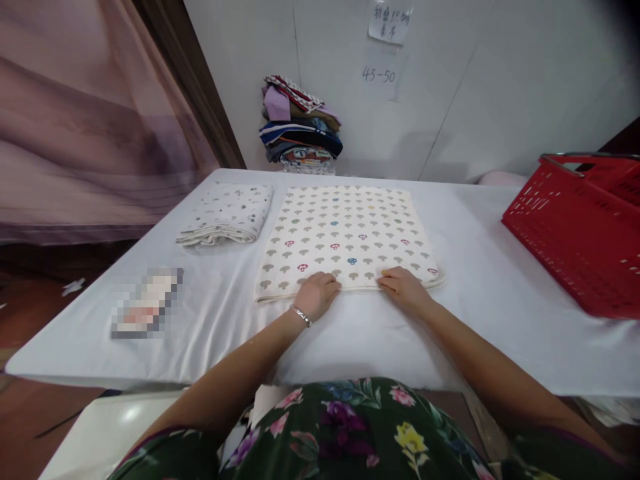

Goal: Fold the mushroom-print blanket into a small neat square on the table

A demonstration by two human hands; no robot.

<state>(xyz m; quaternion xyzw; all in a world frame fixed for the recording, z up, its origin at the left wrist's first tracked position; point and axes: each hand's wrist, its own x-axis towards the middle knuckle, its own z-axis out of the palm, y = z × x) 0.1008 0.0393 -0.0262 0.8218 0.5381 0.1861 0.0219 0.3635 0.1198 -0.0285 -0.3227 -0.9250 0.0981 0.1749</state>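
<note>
A cream cloth (345,230) printed with small mushrooms lies folded flat in the middle of the table. At its near edge, my left hand (318,294) has its fingers closed on the border, left of centre; a silver bracelet circles that wrist. My right hand (403,287) pinches the same near edge farther right, thumb and fingers together. Between the hands a short stretch of the edge shows. The layers look nearly lined up, with a slight overhang at the right corner.
Left of the cloth is another folded white patterned cloth (225,213). A blurred-out flat object (147,303) lies nearer me. At right stands a red plastic basket (580,233). A pile of folded fabrics (303,127) rises behind the white-covered table (470,233).
</note>
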